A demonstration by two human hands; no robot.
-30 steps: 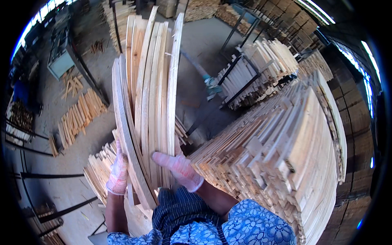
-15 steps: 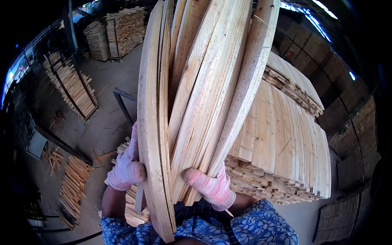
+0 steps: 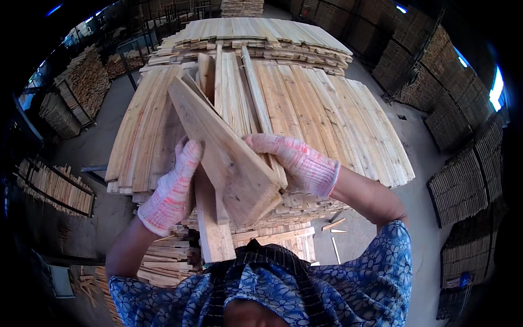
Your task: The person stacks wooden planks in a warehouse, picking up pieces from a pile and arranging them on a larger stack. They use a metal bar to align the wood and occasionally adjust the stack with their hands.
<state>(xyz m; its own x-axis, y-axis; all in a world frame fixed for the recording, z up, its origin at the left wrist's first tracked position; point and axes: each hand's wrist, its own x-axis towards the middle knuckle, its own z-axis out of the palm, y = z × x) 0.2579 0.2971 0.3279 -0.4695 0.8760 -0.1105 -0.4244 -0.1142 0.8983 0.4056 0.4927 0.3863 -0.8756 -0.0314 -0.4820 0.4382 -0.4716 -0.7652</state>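
A bundle of pale wooden planks (image 3: 223,155) lies over the near edge of a broad stack of boards (image 3: 297,103), one wide plank tilted across the top of the others. My left hand (image 3: 173,185), in a pink-and-white knitted glove, is closed on the bundle's left side, its thumb up near the wide plank. On the other side my right hand (image 3: 294,158), gloved alike, wraps round the bundle's right planks, thumb pointing inward. The fingers of both hands are partly hidden by the wood.
Behind the stack rises another layer of boards (image 3: 261,32). Tall stacks of wood (image 3: 463,185) line the right side. To the left stand a racked pile of sticks (image 3: 57,188) and further piles (image 3: 81,82). Loose sticks (image 3: 335,245) lie on the floor near the stack.
My view has swung right to face the board stack. The planks, held upright before me earlier, now lie lowered onto the stack, with the wide one slanting across. Both hands still grip them.
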